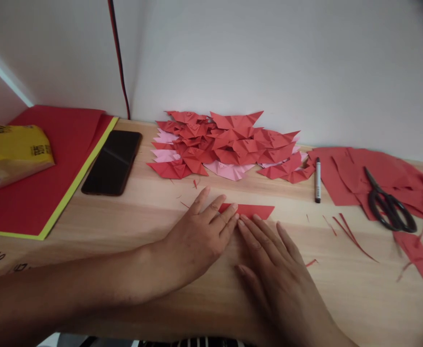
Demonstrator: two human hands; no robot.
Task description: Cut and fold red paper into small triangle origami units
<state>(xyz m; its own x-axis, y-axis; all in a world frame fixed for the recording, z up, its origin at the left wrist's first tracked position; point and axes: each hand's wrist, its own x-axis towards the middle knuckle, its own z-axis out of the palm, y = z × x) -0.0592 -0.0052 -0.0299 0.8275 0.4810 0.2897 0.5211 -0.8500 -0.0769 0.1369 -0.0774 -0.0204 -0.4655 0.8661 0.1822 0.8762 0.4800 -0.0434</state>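
A folded red paper (257, 210) lies flat on the wooden table, its slanted right end showing past my fingers. My left hand (206, 226) rests on its left part with fingers stretched out and spread. From the lower right, my right hand (274, 255) lays its outstretched fingertips along the paper's near edge. The fingertips of both hands meet near the middle of that edge. Part of the paper is hidden under my fingers. Behind my hands is a pile of folded red and pink paper shapes (233, 144), some with small drawn marks.
Black-handled scissors (390, 207) lie on red paper sheets (341, 173) at right, with a marker (317, 180) beside them. Thin red scraps (354, 236) are scattered nearby. To the left are a phone (113, 164), red and yellow sheets (66, 159) and a yellow packet (14, 152).
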